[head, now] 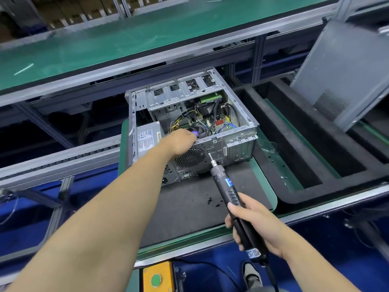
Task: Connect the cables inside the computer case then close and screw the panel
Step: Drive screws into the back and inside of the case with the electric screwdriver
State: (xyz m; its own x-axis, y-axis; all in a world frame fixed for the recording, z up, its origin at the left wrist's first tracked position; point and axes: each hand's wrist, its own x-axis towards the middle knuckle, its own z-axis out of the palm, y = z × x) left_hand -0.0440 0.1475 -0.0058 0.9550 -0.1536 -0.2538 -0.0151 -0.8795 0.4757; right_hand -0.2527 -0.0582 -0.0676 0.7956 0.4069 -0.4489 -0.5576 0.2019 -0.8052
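An open computer case [242, 142] lies on its side on a dark mat, its inside showing coloured cables [185, 119], a circuit board and a power supply [147, 140]. My left hand [181, 143] reaches over the case's rear edge into the inside; its fingers are hidden behind that edge. My right hand [252, 220] grips a black electric screwdriver [229, 188], whose bit tip touches the case's rear plate beside the round fan grille [189, 158]. The grey side panel [345, 74] leans upright at the right, apart from the case.
Several small black screws [212, 201] lie loose on the dark mat [189, 207] in front of the case. A green conveyor belt [126, 34] runs behind. Dark foam trays [294, 144] sit to the right. A yellow box with a green button [156, 279] is below.
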